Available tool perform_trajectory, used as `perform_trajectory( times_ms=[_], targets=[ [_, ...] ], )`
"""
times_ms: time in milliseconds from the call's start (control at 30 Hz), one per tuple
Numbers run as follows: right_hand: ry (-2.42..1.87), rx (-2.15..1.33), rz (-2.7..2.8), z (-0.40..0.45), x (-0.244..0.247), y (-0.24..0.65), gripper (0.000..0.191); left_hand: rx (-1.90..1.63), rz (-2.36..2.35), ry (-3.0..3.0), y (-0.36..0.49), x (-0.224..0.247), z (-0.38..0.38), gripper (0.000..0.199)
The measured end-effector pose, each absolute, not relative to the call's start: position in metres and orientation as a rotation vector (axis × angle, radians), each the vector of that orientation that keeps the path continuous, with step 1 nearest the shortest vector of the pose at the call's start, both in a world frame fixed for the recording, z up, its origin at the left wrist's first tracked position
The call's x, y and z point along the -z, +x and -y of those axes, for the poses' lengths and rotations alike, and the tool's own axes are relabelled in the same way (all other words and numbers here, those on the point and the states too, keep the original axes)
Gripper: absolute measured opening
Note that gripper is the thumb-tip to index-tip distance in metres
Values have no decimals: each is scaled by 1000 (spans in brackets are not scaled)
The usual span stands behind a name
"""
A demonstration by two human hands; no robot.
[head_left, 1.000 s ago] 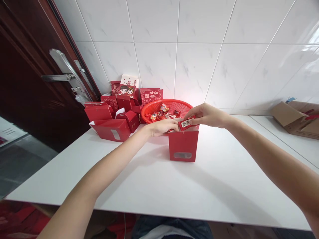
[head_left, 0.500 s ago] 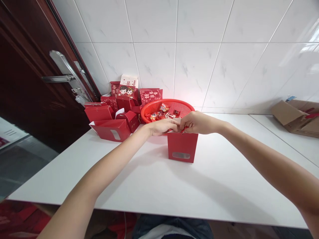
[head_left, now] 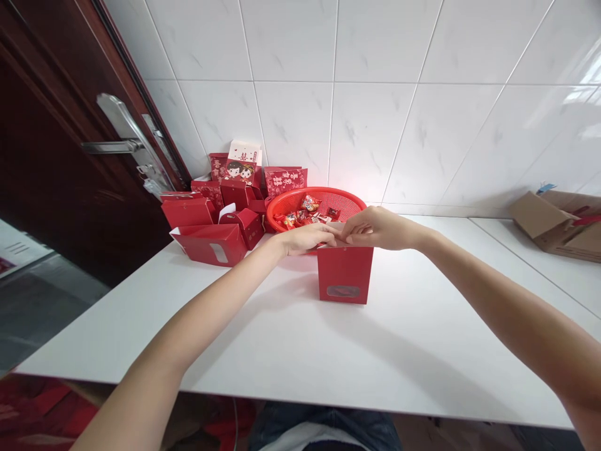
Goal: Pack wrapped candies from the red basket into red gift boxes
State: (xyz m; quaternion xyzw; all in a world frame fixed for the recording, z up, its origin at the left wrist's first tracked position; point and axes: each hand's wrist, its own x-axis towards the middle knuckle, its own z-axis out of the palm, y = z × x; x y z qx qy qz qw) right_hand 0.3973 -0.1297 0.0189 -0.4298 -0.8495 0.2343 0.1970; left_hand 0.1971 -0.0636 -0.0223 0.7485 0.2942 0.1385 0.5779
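A red paper gift box [head_left: 345,269] with an oval clear window stands upright on the white table, its top open. Something pale and reddish shows dimly behind the window. My left hand [head_left: 307,239] is at the box's upper left rim with its fingers curled; what they hold, if anything, is hidden. Above the opening, my right hand [head_left: 375,228] bends down with fingers pinched together, close to the left fingertips. Behind the box sits a red plastic basket [head_left: 350,197], with wrapped candies [head_left: 310,203] in it.
Several red gift boxes [head_left: 206,244] cluster at the left back, some printed with figures and writing. A cardboard carton [head_left: 554,228] stands at the far right. A tiled wall [head_left: 375,125] closes off the back, and a dark door [head_left: 56,94] is at left.
The red bits seen between my fingers are out of sight now. A reddish shape shows in the box's window. My right hand has shifted slightly, and the view has moved a little.
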Motion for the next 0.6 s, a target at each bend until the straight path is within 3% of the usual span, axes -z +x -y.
perform_trajectory(
  times_ms=[133,433,600],
  targets=[
    [-1196,-594,1991,134,-16,409,19,-424,-870,1635,195,28,53,21],
    [-1275,-839,1559,137,27,426,61,-550,-937,1434,198,21,59,11],
    [-1083,-1060,1597,141,39,422,56,-632,-892,1520,197,17,57,23]
  ],
)
